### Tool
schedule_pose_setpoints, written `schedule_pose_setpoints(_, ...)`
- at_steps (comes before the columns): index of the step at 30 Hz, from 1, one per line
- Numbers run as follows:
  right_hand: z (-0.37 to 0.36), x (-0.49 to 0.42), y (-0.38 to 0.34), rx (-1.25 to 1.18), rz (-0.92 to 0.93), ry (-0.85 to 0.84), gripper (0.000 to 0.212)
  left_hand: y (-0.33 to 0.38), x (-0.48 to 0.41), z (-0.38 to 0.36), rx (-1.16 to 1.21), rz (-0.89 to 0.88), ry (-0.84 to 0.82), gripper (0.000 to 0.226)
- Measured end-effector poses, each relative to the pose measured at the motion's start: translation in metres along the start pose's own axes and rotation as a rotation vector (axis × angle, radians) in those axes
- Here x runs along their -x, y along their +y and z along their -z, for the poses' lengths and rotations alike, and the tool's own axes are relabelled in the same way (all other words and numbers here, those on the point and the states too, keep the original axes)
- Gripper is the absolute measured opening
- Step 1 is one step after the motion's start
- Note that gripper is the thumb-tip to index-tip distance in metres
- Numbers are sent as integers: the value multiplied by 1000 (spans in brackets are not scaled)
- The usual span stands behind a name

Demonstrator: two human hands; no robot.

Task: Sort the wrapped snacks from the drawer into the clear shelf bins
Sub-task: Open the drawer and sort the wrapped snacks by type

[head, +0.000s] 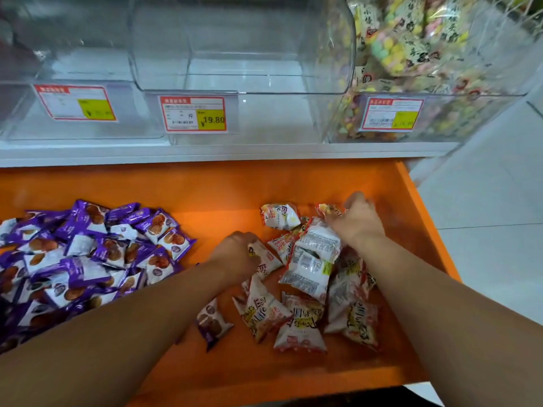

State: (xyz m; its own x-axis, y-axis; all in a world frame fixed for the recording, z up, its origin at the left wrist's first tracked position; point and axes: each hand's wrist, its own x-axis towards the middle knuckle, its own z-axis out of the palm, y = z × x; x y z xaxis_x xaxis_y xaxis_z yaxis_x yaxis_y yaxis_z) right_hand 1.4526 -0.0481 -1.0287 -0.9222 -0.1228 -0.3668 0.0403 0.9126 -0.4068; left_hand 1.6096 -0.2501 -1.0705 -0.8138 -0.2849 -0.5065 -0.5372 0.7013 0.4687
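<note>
While the orange drawer point(223, 183) stands pulled out beneath the white shelf point(205, 152), we see both hands down among the orange-and-white snack packets point(308, 268) heaped toward four o'clock of the drawer floor. The left hand point(235, 254) is curled around one such packet point(264, 258), its fingers closed over the packet's upper end at about the drawer's centre. The right hand point(357, 223) sits at two o'clock of that heap, fingers bent down onto the packets; it pinches the corner of one orange packet point(330, 210), though how firm the grip is we cannot tell. A large pile of purple snack packets point(88, 254) fills the nine o'clock side of the drawer, well apart from the hands, and a single purple packet point(213, 324) lies alone at six o'clock, just beside the orange-and-white heap. Above, on the shelf, stand three clear bins: the left bin point(73, 69) and the middle bin point(241, 54) hold no snacks that we can see, while the right bin point(440, 54) at one o'clock is packed with pastel-coloured wrapped sweets. Each bin front carries a red-bordered price tag point(193, 114).
</note>
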Motion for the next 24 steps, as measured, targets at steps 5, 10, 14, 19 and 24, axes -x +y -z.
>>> schedule_pose_setpoints(5, -26, -1, 19, 125, 63, -120, 56, -12, -20, -9, 37, 159, -38, 81)
schedule_pose_setpoints(10, -26, 5, 15, 12, 106, -320, 69, -22, -25, -25, 136, 225, 4, 93)
schedule_pose_setpoints(14, -30, 14, 8, -93, 25, -522, 99, -22, -24, -15, 265, 230, -6, 80)
schedule_pose_setpoints(19, -31, 15, -6, -149, 31, -417, 102, -34, -12, 7, 443, 245, -12, 60)
schedule_pose_setpoints(24, -30, 32, -28, -218, 76, -356, 101, -34, 11, 26, 562, 246, -2, 63)
